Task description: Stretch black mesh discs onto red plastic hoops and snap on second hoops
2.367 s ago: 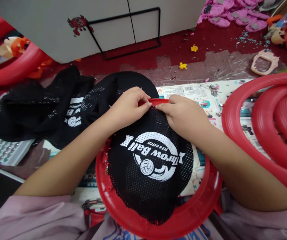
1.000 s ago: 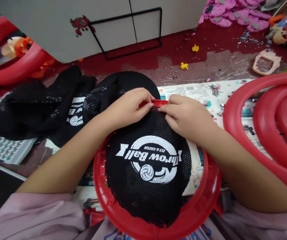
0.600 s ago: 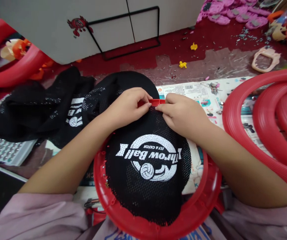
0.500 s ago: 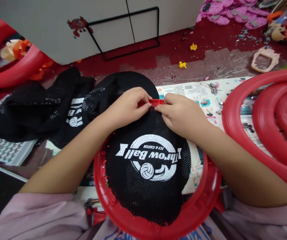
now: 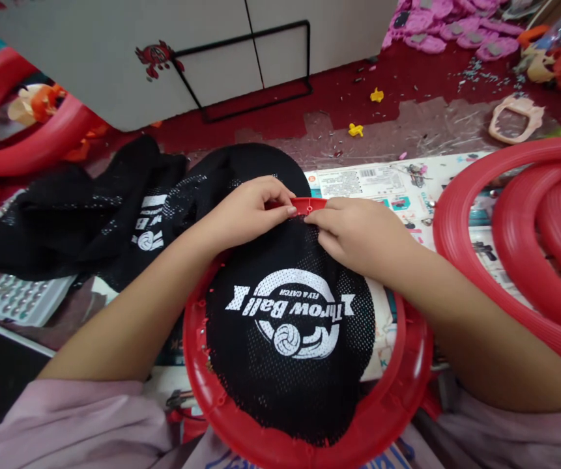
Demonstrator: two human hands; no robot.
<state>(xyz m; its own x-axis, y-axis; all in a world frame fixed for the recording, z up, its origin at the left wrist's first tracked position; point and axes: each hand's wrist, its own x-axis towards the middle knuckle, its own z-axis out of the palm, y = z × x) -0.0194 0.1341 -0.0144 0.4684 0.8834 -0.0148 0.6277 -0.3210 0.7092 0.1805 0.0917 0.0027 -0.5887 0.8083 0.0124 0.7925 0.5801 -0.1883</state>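
Note:
A round black mesh net with white upside-down "Throw Ball" print lies over a red plastic ring in front of me. Along the near and left side, the net's edge lies on the ring; at the right there is a gap. At the far rim my left hand pinches the net's edge with thumb and finger. Just beside it, my right hand is closed on the same edge, fingertips pressed at the rim. A short piece of red rim with a small peg shows between the hands.
More black nets lie bunched at left, beside a white tray of small metal balls. Several red rings stack at right, another red ring at far left. A white cabinet stands behind; small yellow pieces lie nearby.
The right hand has shifted slightly right and down. A little more of the red rim and its peg shows between the hands. The left hand keeps its pinch.

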